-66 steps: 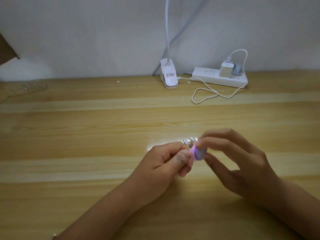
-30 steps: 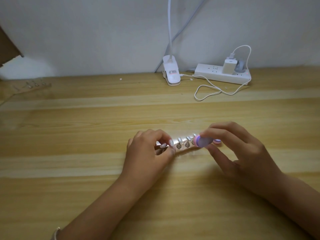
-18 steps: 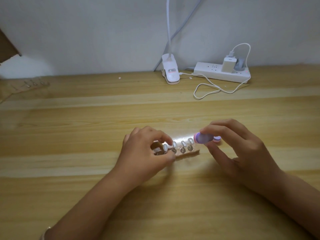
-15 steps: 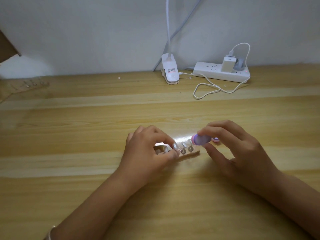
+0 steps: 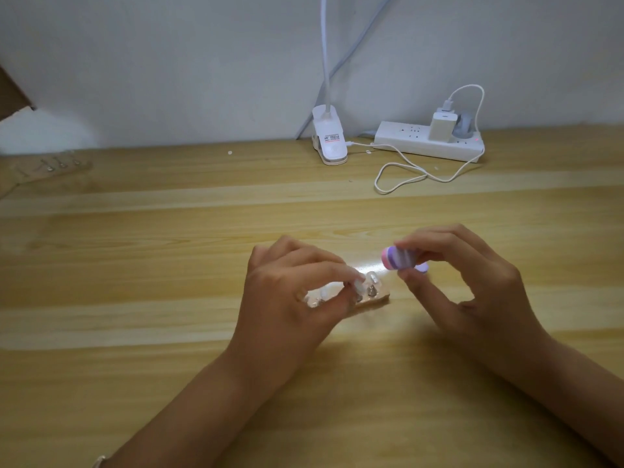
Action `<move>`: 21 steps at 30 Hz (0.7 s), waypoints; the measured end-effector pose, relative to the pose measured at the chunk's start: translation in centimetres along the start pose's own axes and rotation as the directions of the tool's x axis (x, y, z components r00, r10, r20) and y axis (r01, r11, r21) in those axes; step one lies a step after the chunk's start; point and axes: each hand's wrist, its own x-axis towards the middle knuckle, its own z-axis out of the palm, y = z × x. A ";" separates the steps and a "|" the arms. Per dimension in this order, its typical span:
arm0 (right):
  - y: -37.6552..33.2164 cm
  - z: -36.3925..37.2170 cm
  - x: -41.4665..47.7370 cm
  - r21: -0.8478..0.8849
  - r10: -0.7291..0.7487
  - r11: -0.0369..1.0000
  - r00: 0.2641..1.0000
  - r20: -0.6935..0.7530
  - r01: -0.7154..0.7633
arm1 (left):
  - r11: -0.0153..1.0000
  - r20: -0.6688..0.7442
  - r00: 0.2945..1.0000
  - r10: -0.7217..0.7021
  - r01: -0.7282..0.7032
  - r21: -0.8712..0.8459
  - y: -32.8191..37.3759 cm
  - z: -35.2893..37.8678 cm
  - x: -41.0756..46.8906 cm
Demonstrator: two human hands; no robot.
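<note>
Here, left hand (image 5: 290,298) pinches silvery piece (image 5: 357,285); right hand (image 5: 472,285) pinches cylinder (image 5: 398,259).

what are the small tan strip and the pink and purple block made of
Small tan strip: looks like bare wood, matt, pale brown edge. Pink and purple layered block in the right hand: perhaps foam or soft plastic, matt, banded layers.
</note>
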 end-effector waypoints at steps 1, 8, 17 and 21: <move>-0.1 0.0 0.0 0.006 -0.011 1.000 1.000 -0.003 0.011 | 0.999 0.021 1.000 -0.009 0.010 -0.035 0.0 0.0 0.0; -0.9 0.1 -0.2 -0.041 -0.166 0.985 0.984 0.070 0.169 | 0.994 0.124 0.986 0.106 -0.107 -0.003 -0.4 0.3 -0.2; -0.8 -0.1 0.0 -0.032 -0.180 0.982 0.976 0.119 0.185 | 0.995 0.166 0.981 0.099 -0.102 0.013 -0.2 0.5 -0.2; -1.2 0.5 -0.5 -0.002 -0.178 0.984 0.975 0.133 0.180 | 0.996 0.179 0.980 0.086 -0.084 -0.016 -0.4 0.6 -0.3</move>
